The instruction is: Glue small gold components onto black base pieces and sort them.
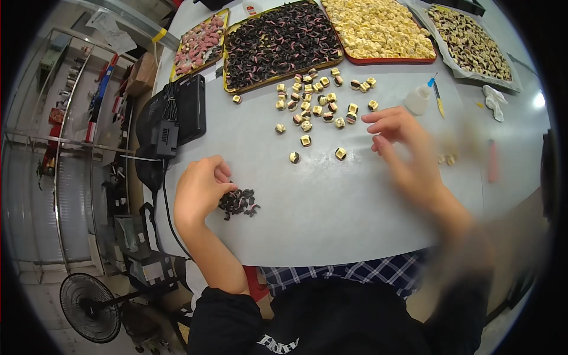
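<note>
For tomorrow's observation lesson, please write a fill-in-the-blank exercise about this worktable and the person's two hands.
1. The left hand rests at a small pile of ____ coloured curved pieces.
2. The scattered cream pieces lie loose on the ____.
3. The tray of yellow pieces has a ____ rim.
4. The small glue bottle beyond the right hand has a ____ tip.

Missing words: dark; table; red; blue

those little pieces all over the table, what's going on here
A person sits at a white table. Their left hand rests at a small pile of dark curved pieces; the right hand, blurred, is beside scattered cream-and-dark pieces. Four trays line the far edge: pink pieces, dark pieces, cream pieces, and mixed ones.
</note>
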Tool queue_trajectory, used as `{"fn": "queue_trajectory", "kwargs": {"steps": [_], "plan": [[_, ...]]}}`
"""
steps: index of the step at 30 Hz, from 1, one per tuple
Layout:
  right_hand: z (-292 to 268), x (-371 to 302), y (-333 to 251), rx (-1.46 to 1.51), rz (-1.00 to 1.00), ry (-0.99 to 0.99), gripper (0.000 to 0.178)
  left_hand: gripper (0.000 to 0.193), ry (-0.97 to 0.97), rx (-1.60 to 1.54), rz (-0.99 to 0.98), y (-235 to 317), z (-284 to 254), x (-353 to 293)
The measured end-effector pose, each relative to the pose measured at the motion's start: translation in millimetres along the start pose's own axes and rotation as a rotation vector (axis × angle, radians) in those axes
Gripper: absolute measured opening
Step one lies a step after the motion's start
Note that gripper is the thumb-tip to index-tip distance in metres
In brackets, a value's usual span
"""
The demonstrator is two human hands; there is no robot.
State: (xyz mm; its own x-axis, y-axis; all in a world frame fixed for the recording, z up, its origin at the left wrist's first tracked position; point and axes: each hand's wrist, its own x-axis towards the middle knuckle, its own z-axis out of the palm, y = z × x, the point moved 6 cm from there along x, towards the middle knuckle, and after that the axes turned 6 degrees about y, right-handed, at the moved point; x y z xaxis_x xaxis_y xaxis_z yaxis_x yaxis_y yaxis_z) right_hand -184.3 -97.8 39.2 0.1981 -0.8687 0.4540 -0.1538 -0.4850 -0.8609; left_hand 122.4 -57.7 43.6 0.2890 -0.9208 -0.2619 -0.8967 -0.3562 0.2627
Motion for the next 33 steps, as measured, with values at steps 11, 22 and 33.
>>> {"fn": "queue_trajectory", "kwargs": {"steps": [11,22,33], "plan": [[-32,5,-7,-0.122,-0.224,0.283,0.021,0.026,0.069,-0.265,0.577,63,16,0],[-58,10,35,-0.511,0.058,0.497,0.037,0.028,0.06,-0.25,0.551,63,17,5],[-44,20,41,0.096,0.252,0.209,0.035,0.029,0.035,-0.678,0.696,90,16,-15]]}}
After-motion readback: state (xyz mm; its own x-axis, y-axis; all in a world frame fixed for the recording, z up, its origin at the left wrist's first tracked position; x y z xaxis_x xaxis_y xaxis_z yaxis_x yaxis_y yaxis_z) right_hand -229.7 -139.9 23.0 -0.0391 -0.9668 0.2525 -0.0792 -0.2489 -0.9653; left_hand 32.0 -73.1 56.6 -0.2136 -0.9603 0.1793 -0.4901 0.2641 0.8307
